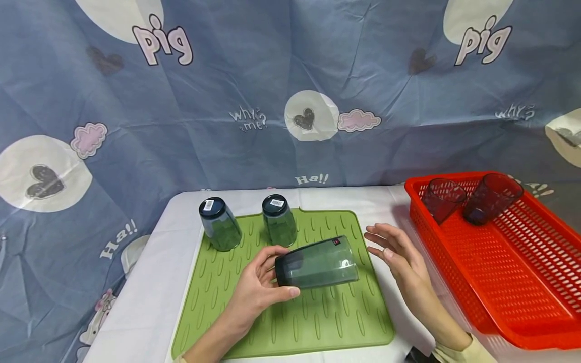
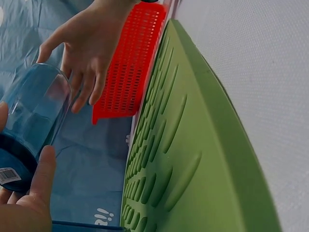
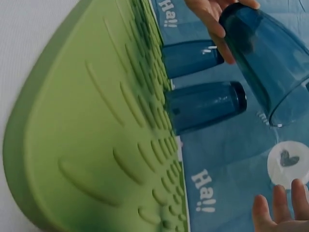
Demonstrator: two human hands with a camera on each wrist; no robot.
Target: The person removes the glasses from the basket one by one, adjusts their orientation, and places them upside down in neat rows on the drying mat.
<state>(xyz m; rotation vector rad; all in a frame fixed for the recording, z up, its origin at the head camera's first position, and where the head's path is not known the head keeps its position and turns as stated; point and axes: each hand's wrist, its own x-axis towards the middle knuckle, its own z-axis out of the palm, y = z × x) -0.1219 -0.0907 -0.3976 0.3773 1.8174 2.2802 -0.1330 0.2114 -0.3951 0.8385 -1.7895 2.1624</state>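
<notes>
Head view: backdrop (image 1: 290, 75) reads "pig", "why me?", "Ha!!".

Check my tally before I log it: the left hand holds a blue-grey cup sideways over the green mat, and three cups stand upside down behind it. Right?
Not quite: the head view shows two upside-down cups, not three. The left hand does hold the blue-grey cup sideways over the green mat.
</notes>
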